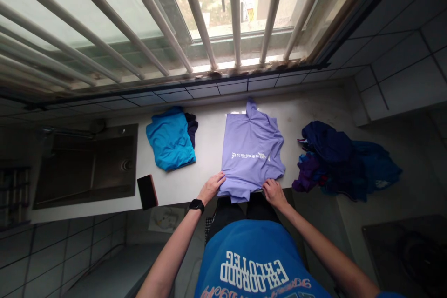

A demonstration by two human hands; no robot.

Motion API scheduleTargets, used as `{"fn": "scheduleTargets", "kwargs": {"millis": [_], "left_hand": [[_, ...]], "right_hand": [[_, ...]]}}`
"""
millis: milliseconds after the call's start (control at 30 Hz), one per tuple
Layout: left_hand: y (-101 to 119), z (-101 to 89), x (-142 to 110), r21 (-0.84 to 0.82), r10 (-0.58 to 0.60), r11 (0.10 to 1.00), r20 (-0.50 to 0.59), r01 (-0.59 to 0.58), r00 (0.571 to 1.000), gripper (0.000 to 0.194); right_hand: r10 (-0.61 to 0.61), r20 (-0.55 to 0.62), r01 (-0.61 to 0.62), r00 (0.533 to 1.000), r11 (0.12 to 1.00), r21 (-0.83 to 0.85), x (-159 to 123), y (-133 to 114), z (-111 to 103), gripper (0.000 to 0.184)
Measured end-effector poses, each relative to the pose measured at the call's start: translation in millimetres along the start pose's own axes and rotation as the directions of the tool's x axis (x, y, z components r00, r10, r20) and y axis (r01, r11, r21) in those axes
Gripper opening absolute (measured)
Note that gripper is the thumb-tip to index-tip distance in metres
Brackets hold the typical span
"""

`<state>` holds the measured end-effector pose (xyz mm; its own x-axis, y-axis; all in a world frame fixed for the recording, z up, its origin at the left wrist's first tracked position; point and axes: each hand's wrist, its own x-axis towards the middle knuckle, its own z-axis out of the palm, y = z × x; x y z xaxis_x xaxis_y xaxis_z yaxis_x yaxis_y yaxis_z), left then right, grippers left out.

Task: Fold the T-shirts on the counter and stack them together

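Note:
A lilac T-shirt (250, 149) with white lettering lies partly folded on the white counter (209, 139), its lower edge hanging over the front. My left hand (211, 186), a black watch on its wrist, grips the shirt's lower left corner. At the lower right corner my right hand (274, 192) pinches the hem. Both hands have their fingers closed on the cloth.
A folded blue shirt (170, 139) on a dark one lies left of the lilac shirt. A heap of dark blue and purple clothes (335, 160) sits on the right. A dark phone (147, 191) lies by the sink (87, 165). A barred window (195, 23) is behind.

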<state>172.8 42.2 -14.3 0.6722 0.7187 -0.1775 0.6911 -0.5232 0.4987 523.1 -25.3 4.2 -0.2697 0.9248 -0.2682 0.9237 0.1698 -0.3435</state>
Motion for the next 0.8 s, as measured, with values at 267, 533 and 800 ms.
{"fn": "scheduleTargets", "kwargs": {"millis": [267, 533, 800], "left_hand": [[41.5, 7.9, -5.4, 0.052, 0.077, 0.995, 0.207, -0.089, 0.975, 0.083], [46.3, 12.3, -9.0, 0.005, 0.09, 0.996, 0.042, -0.09, 0.995, 0.05], [100.4, -31.2, 2.7, -0.565, -0.467, 0.755, -0.107, 0.333, 0.878, 0.029]], "right_hand": [[-0.282, -0.035, 0.278, 0.959, 0.957, -0.084, -15.9, 2.4, 25.1, 0.073], [-0.239, -0.19, 0.26, 0.952, 0.961, 0.091, 0.2, 5.3, 39.4, 0.036], [0.252, -0.098, -0.128, 0.963, 0.745, 0.655, -3.2, -16.7, -23.3, 0.034]]}}
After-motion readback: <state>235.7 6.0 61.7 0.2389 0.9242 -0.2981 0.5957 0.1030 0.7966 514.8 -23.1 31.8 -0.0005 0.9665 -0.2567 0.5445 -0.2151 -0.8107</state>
